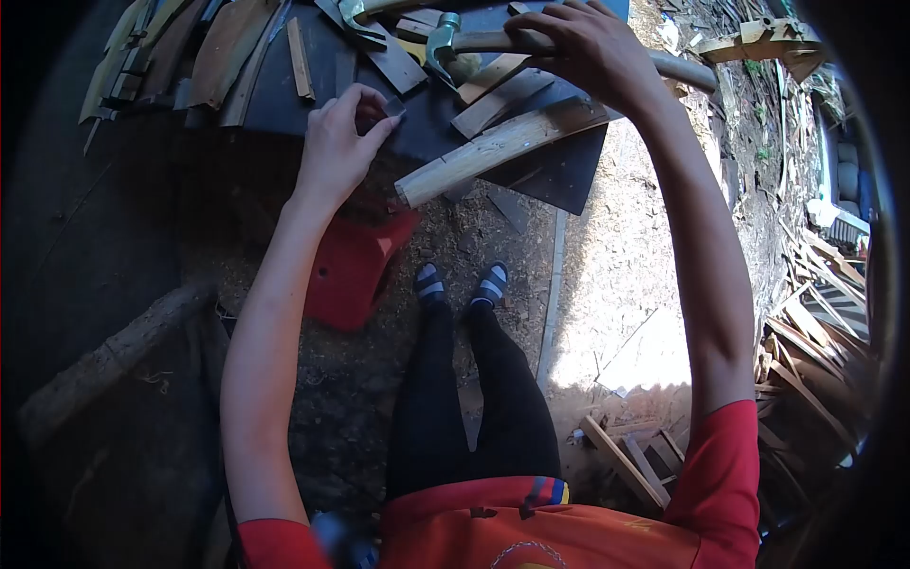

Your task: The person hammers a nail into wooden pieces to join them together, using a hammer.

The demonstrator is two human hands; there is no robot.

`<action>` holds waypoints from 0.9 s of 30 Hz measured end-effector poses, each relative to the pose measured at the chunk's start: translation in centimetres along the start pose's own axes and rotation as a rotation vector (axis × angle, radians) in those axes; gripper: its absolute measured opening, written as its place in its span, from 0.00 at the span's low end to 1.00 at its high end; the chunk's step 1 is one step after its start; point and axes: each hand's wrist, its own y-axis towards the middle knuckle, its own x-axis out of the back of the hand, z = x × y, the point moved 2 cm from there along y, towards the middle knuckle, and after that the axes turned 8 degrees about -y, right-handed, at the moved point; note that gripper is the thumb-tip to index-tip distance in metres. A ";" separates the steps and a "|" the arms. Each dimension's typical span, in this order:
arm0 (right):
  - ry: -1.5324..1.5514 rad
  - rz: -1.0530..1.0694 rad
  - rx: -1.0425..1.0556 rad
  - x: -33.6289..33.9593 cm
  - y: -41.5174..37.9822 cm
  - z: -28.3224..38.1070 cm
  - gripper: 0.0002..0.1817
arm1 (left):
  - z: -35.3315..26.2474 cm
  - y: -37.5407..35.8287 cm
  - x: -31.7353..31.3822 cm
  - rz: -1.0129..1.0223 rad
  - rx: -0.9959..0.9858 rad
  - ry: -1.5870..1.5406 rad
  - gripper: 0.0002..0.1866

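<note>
My right hand (583, 47) is closed around the wooden handle of a claw hammer (444, 40), whose metal head lies to the left over the dark table (270, 100). Thumb and fingers of my left hand (339, 142) pinch a small, flat greyish piece (394, 107) just above the table's near edge; its material is hard to tell. Between and below my hands lies a thick pale wooden stick (502, 150), which juts past that edge. Shorter wood offcuts (507, 100) lie beside it, under the hammer.
Curved wooden slats (230, 52) are piled at the table's left. A red plastic stool or chair (353, 270) stands below my left hand. A log (114, 356) lies at lower left. Wood scraps (820, 322) heap at right, and shavings cover the floor around my feet.
</note>
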 end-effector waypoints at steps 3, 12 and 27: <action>-0.019 -0.051 0.019 -1.9 1.4 -0.2 0.18 | -0.9 -0.2 0.8 0.005 0.037 -0.070 0.16; 0.648 -0.070 -0.210 0.9 0.6 8.8 0.18 | -4.0 -0.8 2.8 0.016 0.150 -0.384 0.13; 1.085 -0.094 -0.450 1.7 -3.8 13.6 0.14 | -9.7 -3.1 1.9 0.017 -0.193 -0.168 0.09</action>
